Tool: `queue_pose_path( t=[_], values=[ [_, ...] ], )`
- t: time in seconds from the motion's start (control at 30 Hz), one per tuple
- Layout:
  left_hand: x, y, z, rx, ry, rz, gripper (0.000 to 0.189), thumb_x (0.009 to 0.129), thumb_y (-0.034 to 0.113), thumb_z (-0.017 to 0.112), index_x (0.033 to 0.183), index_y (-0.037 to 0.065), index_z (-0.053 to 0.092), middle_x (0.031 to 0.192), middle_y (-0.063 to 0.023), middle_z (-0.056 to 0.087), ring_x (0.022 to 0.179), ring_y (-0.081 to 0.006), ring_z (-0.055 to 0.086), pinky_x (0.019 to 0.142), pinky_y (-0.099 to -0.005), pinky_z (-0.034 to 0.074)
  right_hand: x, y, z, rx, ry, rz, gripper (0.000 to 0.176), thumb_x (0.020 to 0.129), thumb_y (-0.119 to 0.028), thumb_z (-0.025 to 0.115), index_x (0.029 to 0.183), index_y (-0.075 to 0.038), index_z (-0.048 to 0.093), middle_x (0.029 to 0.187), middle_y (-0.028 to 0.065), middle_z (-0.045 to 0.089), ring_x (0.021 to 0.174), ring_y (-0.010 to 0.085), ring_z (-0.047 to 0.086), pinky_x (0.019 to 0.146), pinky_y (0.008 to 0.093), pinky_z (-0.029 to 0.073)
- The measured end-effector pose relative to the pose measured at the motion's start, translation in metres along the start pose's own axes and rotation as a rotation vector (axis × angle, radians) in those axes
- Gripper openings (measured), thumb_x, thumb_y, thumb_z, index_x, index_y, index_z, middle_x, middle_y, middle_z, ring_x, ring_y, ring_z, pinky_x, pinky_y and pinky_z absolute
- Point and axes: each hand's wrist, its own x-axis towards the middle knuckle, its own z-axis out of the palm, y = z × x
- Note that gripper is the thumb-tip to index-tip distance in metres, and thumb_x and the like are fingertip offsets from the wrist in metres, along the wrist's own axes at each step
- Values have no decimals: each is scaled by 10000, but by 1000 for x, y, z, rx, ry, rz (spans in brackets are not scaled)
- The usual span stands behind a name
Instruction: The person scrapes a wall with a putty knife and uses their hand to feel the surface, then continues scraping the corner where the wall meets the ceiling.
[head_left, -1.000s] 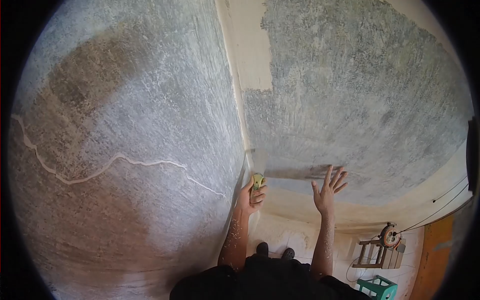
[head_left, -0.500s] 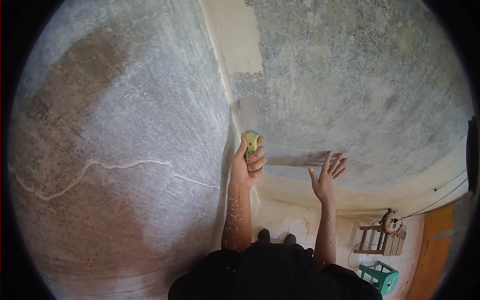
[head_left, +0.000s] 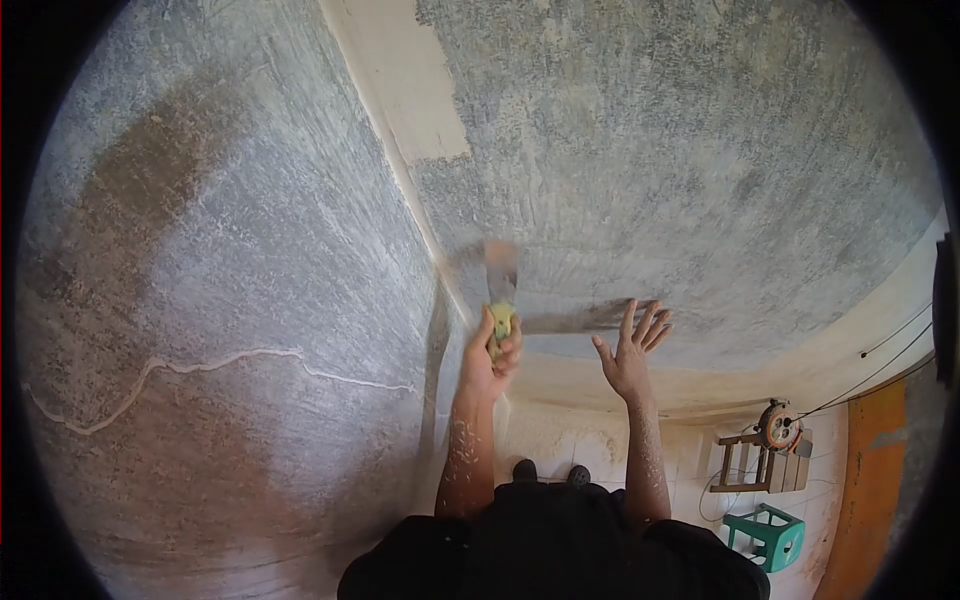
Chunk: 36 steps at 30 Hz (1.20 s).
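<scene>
Seen from the head camera, the person stands close into a corner where two rough grey walls meet. The left hand [head_left: 489, 358] is closed in a fist around the yellow-green handle of a scraper [head_left: 500, 285]. The tool's long axis runs straight up from the fist, away from the body, with the flat blade on the right-hand wall [head_left: 720, 170], just beside the corner seam [head_left: 400, 170]. The blade looks blurred.

The right hand [head_left: 626, 358] is open, fingers spread and pointing upward, back toward the camera. It is raised near the same wall, to the right of the handle and apart from the tool. I cannot tell whether its palm touches the surface.

A cream patch [head_left: 410, 90] lies above the blade. A pale filled crack [head_left: 200, 366] wanders across the left wall, and a green stool [head_left: 765, 535] stands on the floor.
</scene>
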Motion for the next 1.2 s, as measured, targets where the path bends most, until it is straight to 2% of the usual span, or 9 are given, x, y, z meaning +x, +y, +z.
queue_pose_path(
  t=[0.13, 0.3, 0.43, 0.53, 0.63, 0.77, 0.97, 1.07, 1.2],
  values=[
    [-10, -38, -18, -60, 15, -156, 477, 995, 514, 446, 1019, 51, 562, 630, 58, 413, 464, -35, 292, 393, -185, 206, -2, 2, -6, -21, 6, -20, 844, 946, -486, 541, 1543, -71, 111, 1582, 245, -104, 1422, 468, -207, 1088, 636, -148],
    [7, -6, 27, 76, -49, -17, 453, 993, 510, 448, 989, 75, 573, 624, 59, 425, 448, -27, 303, 371, -169, 217, -8, 6, -6, 100, 108, -58, 801, 946, -407, 570, 1534, -58, 153, 1606, 196, 3, 1456, 435, -111, 1112, 608, -129],
    [16, -64, -50, -10, 8, -74, 472, 987, 526, 446, 994, 70, 569, 639, 54, 419, 466, -31, 295, 389, -176, 215, -10, 13, -13, 106, 117, -63, 784, 942, -352, 589, 1533, -64, 163, 1606, 177, 86, 1480, 372, -56, 1135, 571, -110],
    [8, -71, -65, -40, 60, -146, 473, 980, 541, 449, 997, 84, 570, 633, 61, 405, 464, -30, 287, 379, -177, 204, -12, 16, -20, 134, 223, -91, 658, 931, -262, 612, 1481, -50, 322, 1553, 173, 284, 1469, 333, 145, 1149, 540, -46],
    [9, -39, -34, -14, 48, -74, 462, 976, 543, 454, 977, 93, 559, 621, 60, 409, 437, -28, 291, 340, -175, 206, -16, 14, -17, 284, 364, -56, 465, 927, -192, 599, 1358, -46, 501, 1404, 149, 490, 1345, 302, 393, 1136, 492, 152],
    [10, -12, -3, -36, -50, -36, 458, 978, 571, 420, 953, 130, 541, 592, 59, 384, 418, -16, 274, 319, -178, 195, 4, -26, -16, 725, 111, -117, 293, 953, -169, 564, 1206, -24, 594, 1247, 122, 567, 1132, 277, 545, 961, 385, 418],
    [-4, -42, -21, -61, 194, -197, 446, 979, 596, 390, 875, 197, 561, 551, 31, 446, 355, -33, 321, 292, -175, 200, 27, -86, 28, 1271, -739, 100, 420, 994, -312, 542, 1274, 0, 527, 1196, 84, 529, 1110, 178, 535, 954, 362, 436],
    [-17, -25, -13, 4, 276, -165, 488, 966, 629, 379, 838, 193, 559, 522, 26, 457, 342, -46, 358, 282, -176, 206, 35, -104, 36, 1254, -778, -51, 475, 1006, -351, 517, 1324, 0, 485, 1140, 72, 539, 1028, 145, 568, 895, 299, 475],
    [-29, -11, -30, 13, 228, -111, 548, 950, 668, 362, 895, 165, 572, 570, 27, 492, 391, -43, 422, 300, -166, 210, 31, -147, 11, 1325, -900, 100, 436, 1013, -354, 502, 1258, 4, 548, 1000, 65, 585, 879, 121, 607, 719, 252, 520]
  ],
)
